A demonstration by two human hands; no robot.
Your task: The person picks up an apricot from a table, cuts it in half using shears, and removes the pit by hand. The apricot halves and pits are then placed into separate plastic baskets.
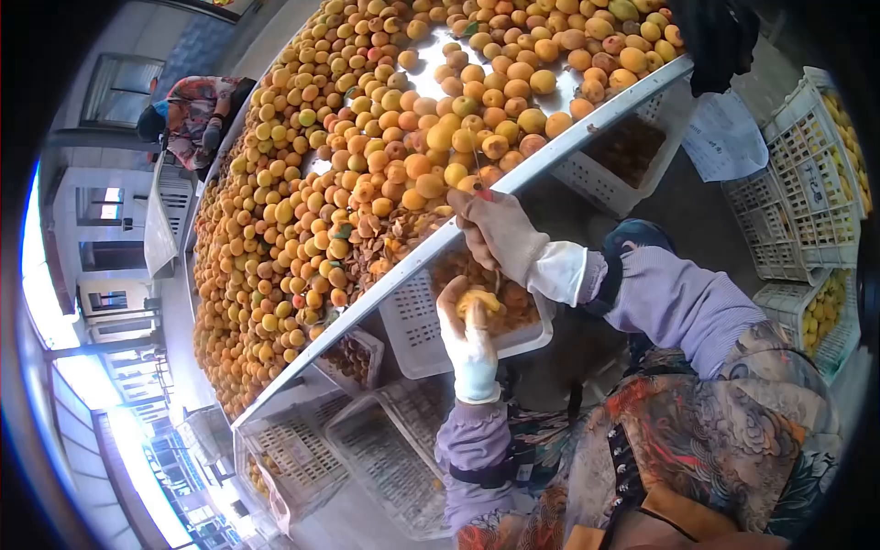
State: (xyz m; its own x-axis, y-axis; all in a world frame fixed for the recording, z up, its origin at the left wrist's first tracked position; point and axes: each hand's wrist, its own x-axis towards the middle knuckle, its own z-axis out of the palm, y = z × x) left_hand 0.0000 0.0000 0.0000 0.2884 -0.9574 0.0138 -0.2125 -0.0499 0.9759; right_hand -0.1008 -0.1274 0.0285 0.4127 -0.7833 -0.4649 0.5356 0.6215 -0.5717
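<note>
My left hand (469, 344), in a pale glove, has its fingers wrapped round a yellow, opened-looking fruit (480, 300) above a white crate (412, 344) of orange fruit pieces. Up and to the right, my gloved right hand (504, 234) is closed at the metal table edge (550, 156), around a thin object with a small red part (486, 194); its full shape is unclear. Beyond the edge, many orange and yellow apricot-like fruits (367, 156) cover the metal table, with brown scraps (367, 247) near the rim.
A person (197, 119) in patterned clothing is at the table's far left. A black-gloved hand (720, 46) shows at the upper right, near a pale sheet (724, 136). White crates (811, 174) of yellow fruit stand at right; more crates (385, 458) lie below the table.
</note>
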